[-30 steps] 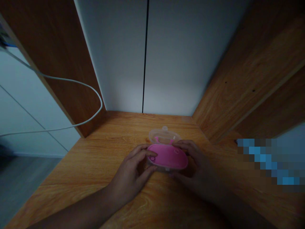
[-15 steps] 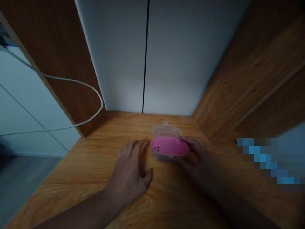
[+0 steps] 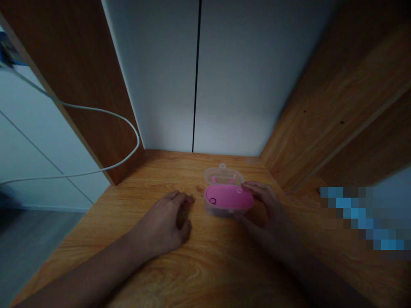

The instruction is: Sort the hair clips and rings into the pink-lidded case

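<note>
A small oval box of clear plastic (image 3: 221,211) sits on the wooden surface, its clear lid (image 3: 224,176) folded open behind it. A smooth pink oval piece (image 3: 227,196) with a small dark ring on it fills the box top. My right hand (image 3: 269,218) grips the box's right end, thumb at the front and fingers at the back corner. To the left of the box, apart from it, my left hand (image 3: 163,224) rests low over the wood. Its fingers are bent, with a gap between them and the thumb, and nothing shows in it.
White cabinet doors (image 3: 167,85) stand behind the wooden surface (image 3: 205,269). Wooden side panels (image 3: 80,77) rise on both sides. A white cable (image 3: 136,137) loops in from the left. A blurred-out patch (image 3: 359,218) covers part of the right side.
My left hand has drawn back slightly to the left, and its fingers have curled more. My right hand stays at the box, which has barely shifted.
</note>
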### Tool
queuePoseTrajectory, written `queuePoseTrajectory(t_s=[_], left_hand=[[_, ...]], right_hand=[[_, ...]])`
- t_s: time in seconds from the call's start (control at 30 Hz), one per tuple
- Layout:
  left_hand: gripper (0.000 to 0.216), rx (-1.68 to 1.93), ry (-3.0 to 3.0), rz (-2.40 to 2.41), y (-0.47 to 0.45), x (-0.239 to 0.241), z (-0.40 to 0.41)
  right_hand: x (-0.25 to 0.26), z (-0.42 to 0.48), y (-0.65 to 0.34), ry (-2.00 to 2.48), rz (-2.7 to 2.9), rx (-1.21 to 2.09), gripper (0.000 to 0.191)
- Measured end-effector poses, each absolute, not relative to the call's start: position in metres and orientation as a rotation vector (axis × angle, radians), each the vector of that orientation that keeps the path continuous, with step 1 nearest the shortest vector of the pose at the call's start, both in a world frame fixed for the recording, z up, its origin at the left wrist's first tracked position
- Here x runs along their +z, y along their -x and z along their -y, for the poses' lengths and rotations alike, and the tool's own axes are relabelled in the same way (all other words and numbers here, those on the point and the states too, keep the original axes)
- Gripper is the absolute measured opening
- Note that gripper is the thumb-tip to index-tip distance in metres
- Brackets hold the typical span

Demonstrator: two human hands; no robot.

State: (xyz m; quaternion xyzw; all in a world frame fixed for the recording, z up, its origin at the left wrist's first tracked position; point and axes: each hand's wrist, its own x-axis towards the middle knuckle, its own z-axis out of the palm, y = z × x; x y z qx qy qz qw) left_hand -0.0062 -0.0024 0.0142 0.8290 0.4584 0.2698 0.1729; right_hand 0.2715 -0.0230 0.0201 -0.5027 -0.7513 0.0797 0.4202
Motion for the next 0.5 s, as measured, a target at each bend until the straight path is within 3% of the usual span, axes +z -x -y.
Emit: queuePoseTrajectory(t_s=[0.5], left_hand=[[0.035, 0.852, -2.333, -1.110, -0.006, 0.009, 0.010]], right_hand=[[0.025, 0.025, -0.271, 1.262, 1.864, 0.209, 0.042]])
